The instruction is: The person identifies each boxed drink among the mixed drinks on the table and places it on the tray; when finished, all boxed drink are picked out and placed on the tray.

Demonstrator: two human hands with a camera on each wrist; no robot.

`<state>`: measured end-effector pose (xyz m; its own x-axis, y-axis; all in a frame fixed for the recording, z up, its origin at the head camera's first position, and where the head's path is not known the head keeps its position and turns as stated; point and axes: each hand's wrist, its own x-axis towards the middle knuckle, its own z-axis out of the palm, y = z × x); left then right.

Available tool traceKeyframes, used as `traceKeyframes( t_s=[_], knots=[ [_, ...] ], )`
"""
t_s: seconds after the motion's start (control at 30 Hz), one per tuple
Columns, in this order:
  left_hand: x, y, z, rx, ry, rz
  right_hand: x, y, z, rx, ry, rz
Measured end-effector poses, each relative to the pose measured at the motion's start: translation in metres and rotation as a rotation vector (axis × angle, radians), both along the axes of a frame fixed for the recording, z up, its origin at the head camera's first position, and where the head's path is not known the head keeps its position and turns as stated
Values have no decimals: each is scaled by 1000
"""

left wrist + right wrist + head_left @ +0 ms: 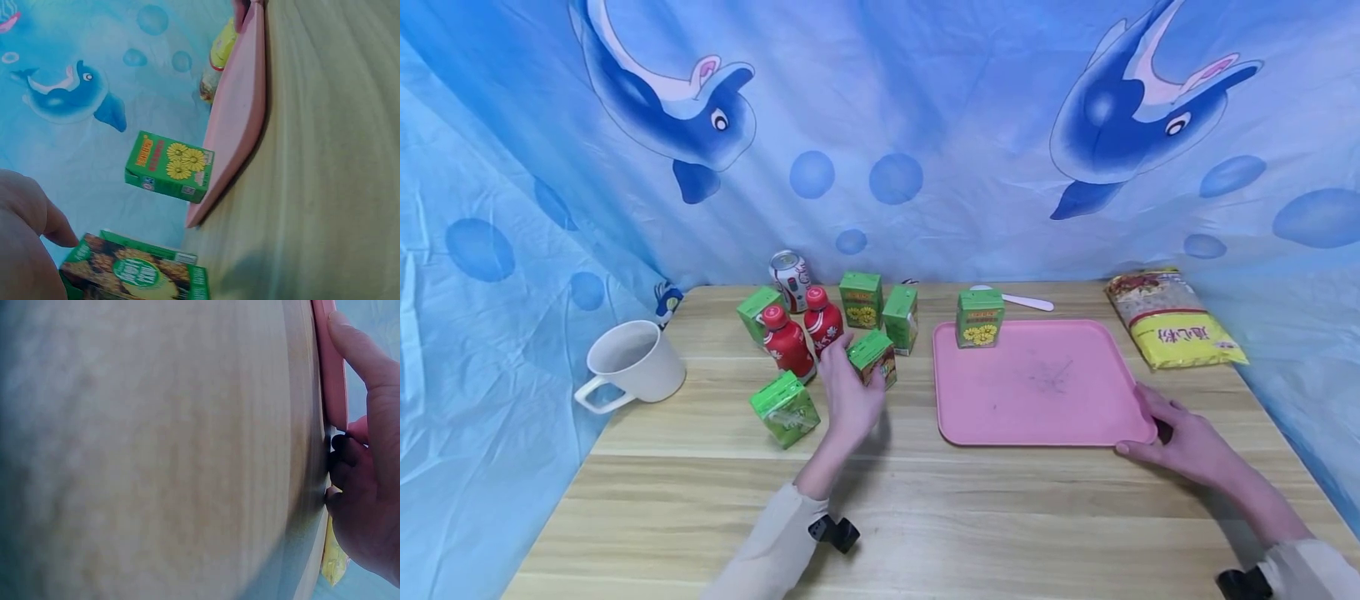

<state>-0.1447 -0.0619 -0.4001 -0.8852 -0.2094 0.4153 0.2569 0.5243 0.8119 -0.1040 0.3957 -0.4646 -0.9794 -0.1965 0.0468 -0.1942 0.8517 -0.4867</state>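
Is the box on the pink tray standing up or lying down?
Standing up. The box rises from the tray on its narrow end, its green top facing up.

Table (1000,517): was pale and wood-grained.
Mug (653,367): stood upright by the left edge, white, handle pointing left.
Can (791,287): stood upright toward the back, silver-topped.
Bottles (788,348): were two, red, capped, close together.
Utensil (1030,302): lay near the back, white, partly hidden.
Food bag (1180,329): lay at right, partly yellow, lettered.
Curtain (962,108): hung behind, blue, dolphin-printed.
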Motion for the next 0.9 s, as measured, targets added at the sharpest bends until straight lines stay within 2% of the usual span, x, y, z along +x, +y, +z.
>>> traceKeyframes(
  t_s=[0.3,0.57,0.77,0.9],
  knots=[
    [0,-4,-17,105,-40,24,0,0,0,-4,-2,4],
    [-2,-9,-24,146,-76,14,1,-2,2,-10,-31,-4],
    [-4,-12,-27,172,-59,-14,1,-3,3,-4,-40,-13],
    [-4,-13,-29,177,-54,-11,0,-3,3,-6,-37,-11]
  ],
)
